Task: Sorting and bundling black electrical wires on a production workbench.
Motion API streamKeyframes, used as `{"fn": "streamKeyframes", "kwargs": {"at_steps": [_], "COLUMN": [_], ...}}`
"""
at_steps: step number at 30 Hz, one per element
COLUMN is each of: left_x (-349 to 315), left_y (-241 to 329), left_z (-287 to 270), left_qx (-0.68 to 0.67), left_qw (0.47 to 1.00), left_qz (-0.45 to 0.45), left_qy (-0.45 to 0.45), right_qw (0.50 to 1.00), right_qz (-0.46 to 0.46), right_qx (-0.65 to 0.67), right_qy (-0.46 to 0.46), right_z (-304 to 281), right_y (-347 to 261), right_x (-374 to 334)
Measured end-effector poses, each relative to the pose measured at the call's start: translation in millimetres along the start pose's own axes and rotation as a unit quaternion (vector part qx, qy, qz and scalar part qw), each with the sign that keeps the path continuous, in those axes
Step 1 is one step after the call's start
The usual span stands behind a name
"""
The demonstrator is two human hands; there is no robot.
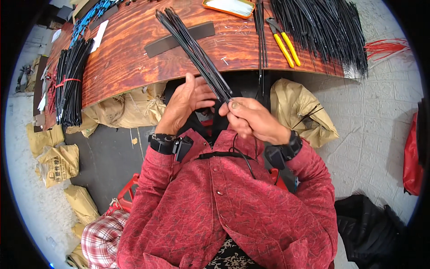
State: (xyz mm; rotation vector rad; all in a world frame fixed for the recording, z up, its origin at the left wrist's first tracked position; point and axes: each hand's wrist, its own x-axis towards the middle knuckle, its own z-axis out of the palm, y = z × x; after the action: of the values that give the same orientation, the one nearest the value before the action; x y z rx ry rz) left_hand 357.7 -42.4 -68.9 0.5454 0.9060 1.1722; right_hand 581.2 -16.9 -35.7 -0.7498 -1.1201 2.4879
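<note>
A slim bundle of black wires (192,45) slants over the table's front edge, its upper end resting above a dark flat bar (179,39). My right hand (254,116) is closed round the bundle's lower end, thumb on top. Just left of that end, my left hand (190,96) is open, palm turned toward the wires and thumb raised; some of its fingertips pass close to or behind them, and I cannot tell whether they touch.
Yellow-handled pliers (286,47) and a big heap of black wires (324,33) lie on the table's right, with a few loose wires (260,36) beside the pliers. An orange-rimmed tray (230,6) is at the back. A red-tied black bundle (71,83) overhangs the left edge. Brown sacks (300,110) sit below.
</note>
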Motion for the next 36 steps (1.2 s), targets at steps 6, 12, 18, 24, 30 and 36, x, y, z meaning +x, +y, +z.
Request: {"fn": "streamKeyframes", "kwargs": {"at_steps": [6,12,18,24,30,36], "left_x": [-16.8,-26.6,-15.0,-11.1,-3.9,-0.3], "left_y": [-2.1,6.1,6.2,3.2,1.9,-0.7], "left_z": [-30.5,-32.6,-12.3,-15.6,-18.4,-19.7], "left_qx": [0.144,0.210,0.164,0.145,0.104,0.108], "left_qw": [0.986,0.976,0.985,0.987,0.986,0.984], "left_qz": [-0.071,-0.048,0.001,0.007,0.053,0.061], "left_qy": [0.040,0.019,0.047,0.066,0.117,0.125], "right_qw": [0.999,0.995,0.972,0.961,0.962,0.961], "right_qz": [0.012,0.026,0.051,0.060,0.047,0.040], "right_qx": [0.003,-0.063,-0.205,-0.248,-0.257,-0.256], "right_qy": [0.036,0.074,0.102,0.107,0.084,0.094], "right_z": [10.2,0.4,5.6,3.2,-2.2,-3.6], "right_y": [-11.2,-1.9,-6.2,-11.4,-7.4,-4.2], "right_x": [-4.2,4.1,7.7,5.3,6.3,6.9]}}
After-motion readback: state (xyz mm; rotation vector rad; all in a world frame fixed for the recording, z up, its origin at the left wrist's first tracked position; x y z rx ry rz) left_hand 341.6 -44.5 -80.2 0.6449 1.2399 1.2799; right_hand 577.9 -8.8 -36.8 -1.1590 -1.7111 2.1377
